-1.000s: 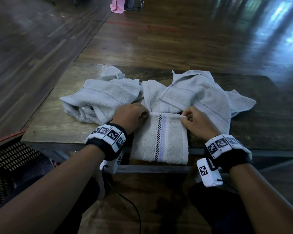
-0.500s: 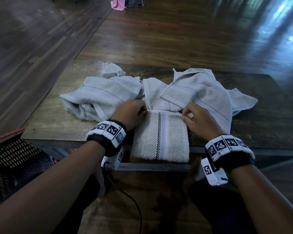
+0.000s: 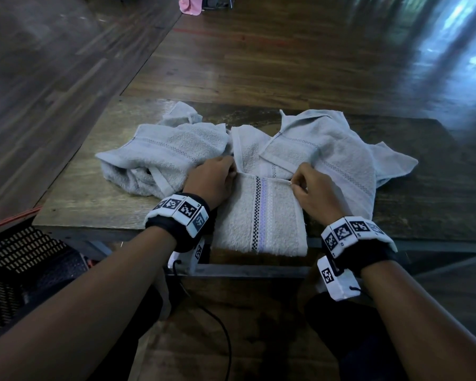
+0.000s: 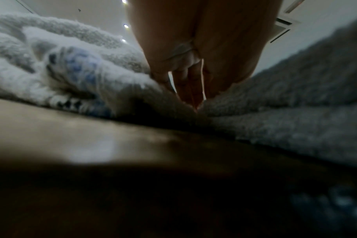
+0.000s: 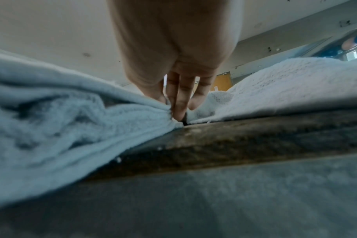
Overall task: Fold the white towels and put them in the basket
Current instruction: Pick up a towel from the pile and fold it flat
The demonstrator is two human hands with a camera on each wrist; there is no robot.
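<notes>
A white towel (image 3: 259, 218) with a checkered and purple stripe lies folded at the table's front edge, its lower end hanging over. My left hand (image 3: 213, 180) pinches its far left corner, and my right hand (image 3: 311, 188) pinches its far right corner. In the left wrist view the left hand (image 4: 185, 83) holds the towel edge (image 4: 120, 83) between thumb and fingers. In the right wrist view the right hand (image 5: 173, 103) pinches the towel (image 5: 75, 112) the same way. A black mesh basket (image 3: 19, 265) sits low at the left, beside the table.
Two more crumpled white towels lie behind: one at the left (image 3: 162, 158), one at the right (image 3: 335, 152). The wooden table (image 3: 94, 199) stands on a shiny wooden floor. A black cable (image 3: 217, 334) hangs below the table's front.
Both hands keep pinching the folded towel's far corners and have edged slightly away from me along the table. The towel stays in place.
</notes>
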